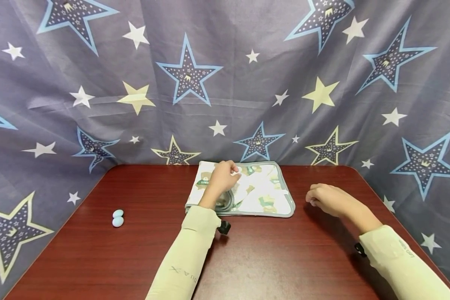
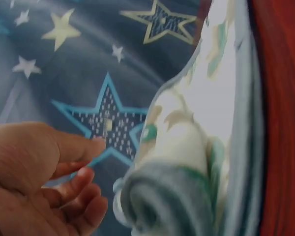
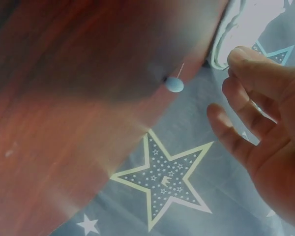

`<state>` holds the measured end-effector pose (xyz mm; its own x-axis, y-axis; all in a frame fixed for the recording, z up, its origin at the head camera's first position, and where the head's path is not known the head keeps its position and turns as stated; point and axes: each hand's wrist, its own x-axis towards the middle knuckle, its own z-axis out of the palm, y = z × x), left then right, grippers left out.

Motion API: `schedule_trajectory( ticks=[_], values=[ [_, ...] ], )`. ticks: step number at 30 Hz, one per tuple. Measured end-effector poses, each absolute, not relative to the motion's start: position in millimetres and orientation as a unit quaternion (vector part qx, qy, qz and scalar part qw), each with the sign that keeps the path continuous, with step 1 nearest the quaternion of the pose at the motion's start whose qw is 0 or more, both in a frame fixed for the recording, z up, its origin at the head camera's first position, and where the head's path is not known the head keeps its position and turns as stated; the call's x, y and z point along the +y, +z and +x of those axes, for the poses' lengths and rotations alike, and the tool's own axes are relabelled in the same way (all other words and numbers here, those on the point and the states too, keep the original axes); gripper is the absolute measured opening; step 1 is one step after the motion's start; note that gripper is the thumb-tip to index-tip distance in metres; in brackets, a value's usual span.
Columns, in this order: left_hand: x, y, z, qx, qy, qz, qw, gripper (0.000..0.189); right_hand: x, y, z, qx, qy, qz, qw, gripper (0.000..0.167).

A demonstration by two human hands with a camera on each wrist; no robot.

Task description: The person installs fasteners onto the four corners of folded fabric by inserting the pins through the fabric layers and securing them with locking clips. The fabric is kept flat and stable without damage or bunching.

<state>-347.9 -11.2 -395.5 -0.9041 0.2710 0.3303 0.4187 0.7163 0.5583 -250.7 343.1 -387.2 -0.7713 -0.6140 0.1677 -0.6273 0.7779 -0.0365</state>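
A white cloth (image 1: pixel 255 187) with a bear print and grey edging lies folded at the back middle of the table. Its left part is folded over, and a rolled edge (image 2: pixel 162 196) shows in the left wrist view. My left hand (image 1: pixel 222 179) is over the cloth, fingers loosely bent, with nothing between them. In the left wrist view the thumb and fingertips (image 2: pixel 83 184) are beside the roll. To the right of the cloth, my right hand (image 1: pixel 328 199) hangs above the table, its fingers loosely curled around nothing.
Two small light blue oval pieces (image 1: pixel 118 217) lie close together on the left of the dark red wooden table (image 1: pixel 78 258). Behind and at both sides hangs a grey curtain (image 1: pixel 232 79) with stars, right along the table's edges.
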Motion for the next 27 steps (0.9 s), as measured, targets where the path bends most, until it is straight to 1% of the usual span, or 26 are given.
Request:
schedule_trajectory(
  ticks=[4,7,11,15,19,27],
  values=[
    [6.9,-395.6,-340.5,-0.912,-0.305,-0.262,0.081,0.01,339.2,-384.6,-250.8,-0.941,0.05,0.328,0.068,0.023],
    [19.2,-396.5,-333.9,-0.906,-0.287,-0.309,0.041,0.011,336.9,-383.3,-250.4,-0.942,0.049,0.324,0.068,0.023],
    [31.8,-397.0,-323.9,-0.894,-0.245,-0.374,0.002,0.017,334.8,-382.8,-250.3,-0.942,0.049,0.323,0.078,0.023],
    [40.7,-399.7,-315.1,-0.882,-0.196,-0.428,-0.021,0.024,332.6,-382.8,-251.1,-0.94,0.05,0.325,0.088,0.026],
    [47.0,-402.0,-306.9,-0.878,-0.145,-0.454,-0.034,0.029,331.0,-382.9,-252.8,-0.938,0.051,0.329,0.1,0.027],
    [59.2,-401.5,-292.6,-0.882,-0.047,-0.465,-0.051,0.039,326.9,-381.1,-254.3,-0.933,0.056,0.339,0.11,0.027]
  ],
)
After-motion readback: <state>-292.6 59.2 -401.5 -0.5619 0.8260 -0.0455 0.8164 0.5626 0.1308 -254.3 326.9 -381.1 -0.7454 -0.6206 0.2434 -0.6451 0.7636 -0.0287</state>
